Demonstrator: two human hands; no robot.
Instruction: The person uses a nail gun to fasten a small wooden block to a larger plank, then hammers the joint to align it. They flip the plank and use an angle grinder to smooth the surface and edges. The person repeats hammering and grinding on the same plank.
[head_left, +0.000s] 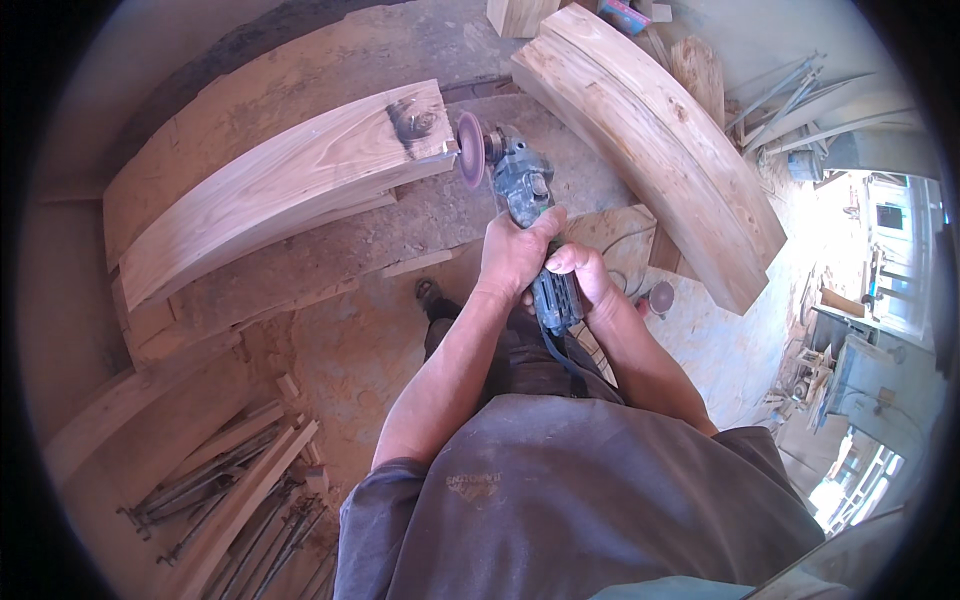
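Note:
An angle grinder (523, 185) with a dark body is held in both my hands. My left hand (513, 250) wraps round its body just behind the head. Further back, my right hand (582, 272) grips the rear of the body, its thumb lying along the top. The reddish-brown disc (471, 150) stands on edge beside the right end of a curved timber piece (290, 185). Whether the disc touches that end I cannot tell. A dark knot (418, 118) marks the wood close by. The cord (563, 357) trails from the tool toward my body.
Another thick curved timber (660, 150) lies at the right of the dusty workbench (440, 205). A second disc tool (660, 297) sits low to the right of my forearm. Metal clamps (215, 490) and wood strips (250, 500) lie at lower left. Metal bars (790, 100) lean at far right.

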